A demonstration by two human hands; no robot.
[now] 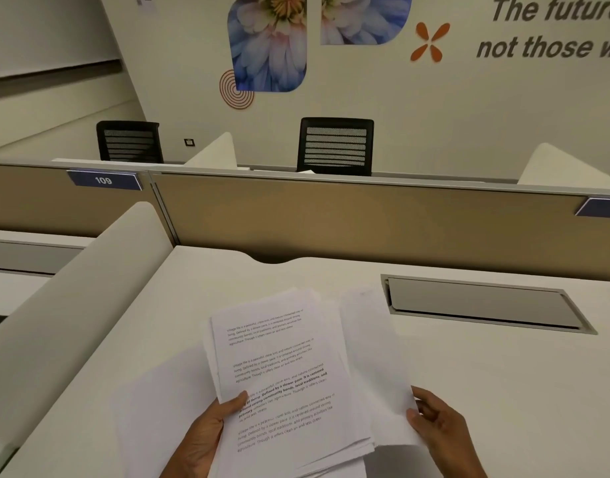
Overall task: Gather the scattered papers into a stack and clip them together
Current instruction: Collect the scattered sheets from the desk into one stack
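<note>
One pale wall point(434, 108) fills the background, bearing blue flower decals and dark lettering. Below it, a white desk point(503, 391) occupies the foreground, bounded at the rear by a beige partition point(365, 222) and at the left by a curved white divider point(72, 288). Two black mesh-backed chairs, one centre point(335, 146) and one left point(129, 141), stand beyond the partition. A grey cable hatch point(482, 303) is set flush in the desk, right of centre.

Over the near part of the desk is the stack of papers point(279, 357), its edges uneven and its top sheet printed with short paragraphs. A blank sheet point(372, 339) projects from beneath the stack's right side; a second blank sheet point(151, 415) spreads out at its lower left.

The left hand point(207, 436) grips the stack at its lower left edge, thumb pressed on the printed page. The right hand point(441, 429) pinches the right-hand blank sheet at its outer edge. A small blue label point(103, 181) reading 109 sits on the partition.
</note>
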